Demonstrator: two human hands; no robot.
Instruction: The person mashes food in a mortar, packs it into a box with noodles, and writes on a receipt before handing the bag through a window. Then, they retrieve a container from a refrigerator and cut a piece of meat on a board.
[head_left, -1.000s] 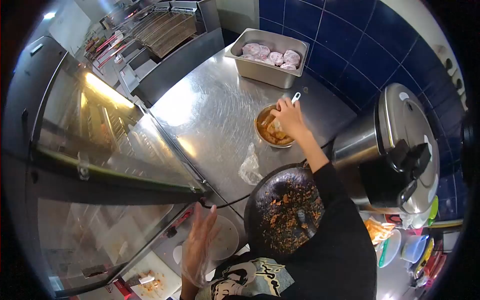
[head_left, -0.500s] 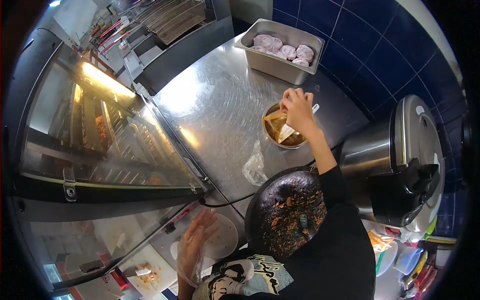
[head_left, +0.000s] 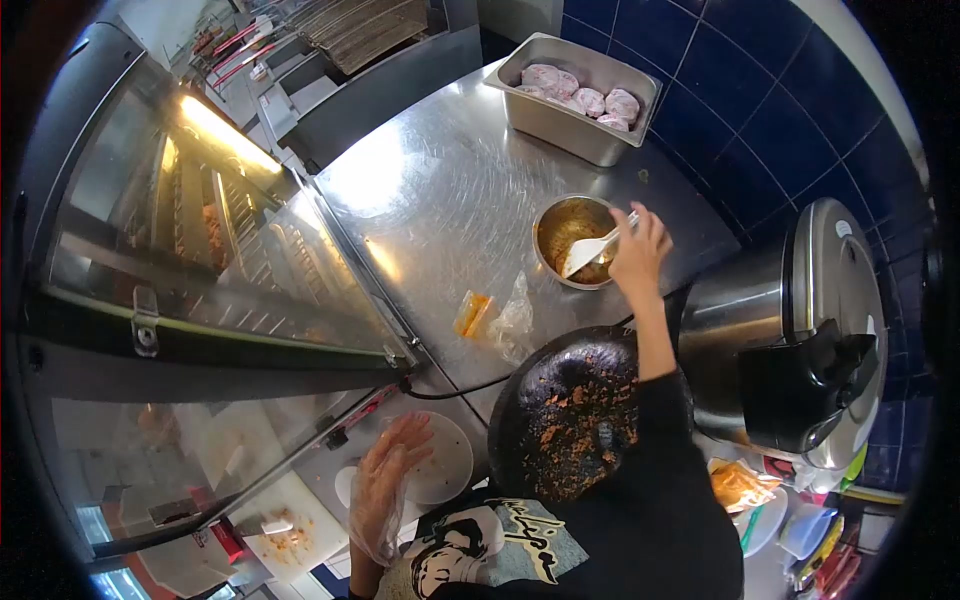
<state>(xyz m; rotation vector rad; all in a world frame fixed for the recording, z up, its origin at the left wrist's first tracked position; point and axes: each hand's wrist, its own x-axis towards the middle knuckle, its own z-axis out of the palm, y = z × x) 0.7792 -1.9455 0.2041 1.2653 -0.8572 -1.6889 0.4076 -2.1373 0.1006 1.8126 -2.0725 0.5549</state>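
Observation:
My right hand (head_left: 640, 250) is closed round the handle of a white spatula (head_left: 585, 252). The blade of the spatula rests in a round steel bowl (head_left: 553, 212) with brown sauce on its inside. My left hand (head_left: 385, 470), in a clear plastic glove, has its fingers apart and holds nothing. It is beside a round pale plate (head_left: 446, 462). An orange-stained packet (head_left: 473, 314) lies on the steel table (head_left: 430, 220), next to a crumpled clear plastic bag (head_left: 514, 325). The dark pan (head_left: 575, 410) near my body holds brown crumbs.
A steel container (head_left: 565, 125) of wrapped pink rounds stands at the back. On the right is a large rice cooker (head_left: 735, 330). A lit glass display case (head_left: 200, 230) fills the left. A cutting board (head_left: 300, 510) with scraps is at the lower left.
The orange-stained packet has gone from my right hand and the bowl to the table, left of the plastic bag. My right hand has moved right and taken hold of the spatula.

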